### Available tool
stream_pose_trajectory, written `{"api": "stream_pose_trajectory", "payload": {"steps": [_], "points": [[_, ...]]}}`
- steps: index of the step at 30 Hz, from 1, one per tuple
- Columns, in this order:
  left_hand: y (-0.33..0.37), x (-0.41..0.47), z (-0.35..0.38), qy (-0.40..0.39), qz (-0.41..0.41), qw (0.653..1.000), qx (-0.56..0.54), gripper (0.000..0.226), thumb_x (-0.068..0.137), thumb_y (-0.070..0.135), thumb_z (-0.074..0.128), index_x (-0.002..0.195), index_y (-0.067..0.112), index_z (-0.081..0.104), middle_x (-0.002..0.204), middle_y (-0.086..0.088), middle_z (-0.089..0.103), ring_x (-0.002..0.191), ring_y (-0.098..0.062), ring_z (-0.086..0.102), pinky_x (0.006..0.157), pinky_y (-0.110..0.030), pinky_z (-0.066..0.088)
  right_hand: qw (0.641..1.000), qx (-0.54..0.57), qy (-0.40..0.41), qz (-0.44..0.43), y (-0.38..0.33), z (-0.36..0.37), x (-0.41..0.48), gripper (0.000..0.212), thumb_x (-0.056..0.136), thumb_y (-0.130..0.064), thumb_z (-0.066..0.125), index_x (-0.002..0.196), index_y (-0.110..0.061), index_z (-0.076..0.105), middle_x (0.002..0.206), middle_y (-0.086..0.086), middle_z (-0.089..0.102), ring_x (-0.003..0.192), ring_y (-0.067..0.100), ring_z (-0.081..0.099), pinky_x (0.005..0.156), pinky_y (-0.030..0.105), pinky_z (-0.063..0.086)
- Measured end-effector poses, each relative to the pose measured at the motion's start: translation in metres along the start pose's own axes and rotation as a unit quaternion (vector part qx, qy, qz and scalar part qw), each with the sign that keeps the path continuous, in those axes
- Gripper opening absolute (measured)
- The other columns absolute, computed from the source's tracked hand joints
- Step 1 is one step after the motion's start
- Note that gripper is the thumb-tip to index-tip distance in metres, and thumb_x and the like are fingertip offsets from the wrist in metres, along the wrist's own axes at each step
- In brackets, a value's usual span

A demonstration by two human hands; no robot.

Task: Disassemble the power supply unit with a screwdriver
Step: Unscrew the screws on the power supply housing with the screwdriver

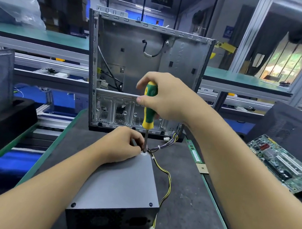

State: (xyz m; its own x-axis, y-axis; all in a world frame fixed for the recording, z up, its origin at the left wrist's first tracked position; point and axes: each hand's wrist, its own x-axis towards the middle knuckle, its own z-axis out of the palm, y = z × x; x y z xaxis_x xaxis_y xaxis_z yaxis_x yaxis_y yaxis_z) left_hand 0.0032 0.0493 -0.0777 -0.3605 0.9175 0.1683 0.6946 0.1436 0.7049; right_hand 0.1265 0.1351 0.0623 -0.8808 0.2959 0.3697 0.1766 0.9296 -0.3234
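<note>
A grey power supply unit (120, 184) sits on the dark mat in front of me, with black screws at its two near top corners. My right hand (165, 99) grips the green and yellow handle of a screwdriver (149, 112), held upright. Its tip stands on a screw at the unit's far right top corner. My left hand (122, 146) rests on the unit's far edge and its fingertips pinch the metal shaft just above the tip. A bundle of yellow and black cables (166, 175) runs off the unit's right side.
An empty, opened computer case (181, 61) stands upright right behind the unit. A motherboard (283, 163) lies at the right, with a memory stick (195, 152) and a small chip (202, 168) at the mat's right edge. A black foam block (2, 121) sits at the left.
</note>
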Motion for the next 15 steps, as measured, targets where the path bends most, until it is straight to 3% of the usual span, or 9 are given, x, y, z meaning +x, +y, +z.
{"api": "stream_pose_trajectory", "payload": {"steps": [3, 5, 8, 11, 13, 15], "points": [[-0.002, 0.001, 0.0, 0.009, -0.007, 1.0, 0.005, 0.026, 0.076, 0.012, 0.057, 0.074, 0.032, 0.073, 0.068, 0.014, 0.07, 0.063, -0.002, 0.062, 0.063, -0.019, 0.049, 1.0, -0.014, -0.013, 0.002, 0.0, -0.002, -0.001, 0.029, 0.092, -0.018, 0.059, 0.12, -0.027, 0.055, 0.082, -0.018, 0.043, 0.07, 0.001, 0.048, 0.061, 0.022, 0.038], [-0.002, 0.001, 0.001, 0.01, -0.01, 1.0, 0.003, 0.026, 0.077, 0.01, 0.057, 0.073, 0.032, 0.072, 0.067, 0.013, 0.07, 0.063, -0.003, 0.061, 0.065, -0.021, 0.05, 0.999, -0.006, -0.026, 0.026, 0.0, -0.001, 0.0, 0.028, 0.091, -0.021, 0.057, 0.119, -0.024, 0.051, 0.084, -0.013, 0.048, 0.072, 0.007, 0.05, 0.06, 0.026, 0.041], [-0.001, 0.0, 0.0, 0.009, -0.011, 1.0, 0.0, 0.025, 0.078, 0.01, 0.057, 0.072, 0.03, 0.071, 0.07, 0.01, 0.071, 0.066, -0.006, 0.063, 0.067, -0.024, 0.052, 0.995, -0.081, 0.008, 0.059, 0.0, 0.007, 0.002, 0.027, 0.094, -0.041, 0.054, 0.107, -0.019, 0.044, 0.081, 0.0, 0.053, 0.07, 0.023, 0.052, 0.061, 0.036, 0.043], [0.0, 0.0, 0.0, 0.007, -0.016, 1.0, 0.003, 0.024, 0.077, 0.011, 0.057, 0.072, 0.03, 0.071, 0.071, 0.009, 0.072, 0.065, -0.005, 0.063, 0.066, -0.021, 0.051, 0.981, -0.164, 0.069, 0.078, 0.0, 0.012, 0.002, 0.049, 0.091, -0.066, 0.05, 0.098, -0.018, 0.042, 0.078, -0.001, 0.046, 0.071, 0.027, 0.047, 0.062, 0.036, 0.035], [0.0, 0.0, 0.0, 0.009, -0.019, 1.0, 0.004, 0.024, 0.077, 0.011, 0.057, 0.071, 0.031, 0.07, 0.071, 0.008, 0.071, 0.061, -0.004, 0.06, 0.065, -0.02, 0.049, 0.991, -0.104, 0.069, 0.051, 0.001, 0.013, 0.002, 0.038, 0.093, -0.052, 0.059, 0.1, -0.016, 0.049, 0.087, 0.001, 0.052, 0.083, 0.029, 0.052, 0.067, 0.037, 0.041], [0.001, 0.0, 0.0, 0.01, -0.018, 1.0, -0.001, 0.024, 0.077, 0.011, 0.057, 0.071, 0.03, 0.071, 0.072, 0.005, 0.072, 0.062, -0.005, 0.059, 0.066, -0.024, 0.05, 0.997, -0.037, 0.055, 0.03, 0.003, 0.011, 0.002, 0.024, 0.094, -0.029, 0.062, 0.108, -0.015, 0.048, 0.086, 0.002, 0.056, 0.077, 0.026, 0.054, 0.072, 0.041, 0.051]]}}
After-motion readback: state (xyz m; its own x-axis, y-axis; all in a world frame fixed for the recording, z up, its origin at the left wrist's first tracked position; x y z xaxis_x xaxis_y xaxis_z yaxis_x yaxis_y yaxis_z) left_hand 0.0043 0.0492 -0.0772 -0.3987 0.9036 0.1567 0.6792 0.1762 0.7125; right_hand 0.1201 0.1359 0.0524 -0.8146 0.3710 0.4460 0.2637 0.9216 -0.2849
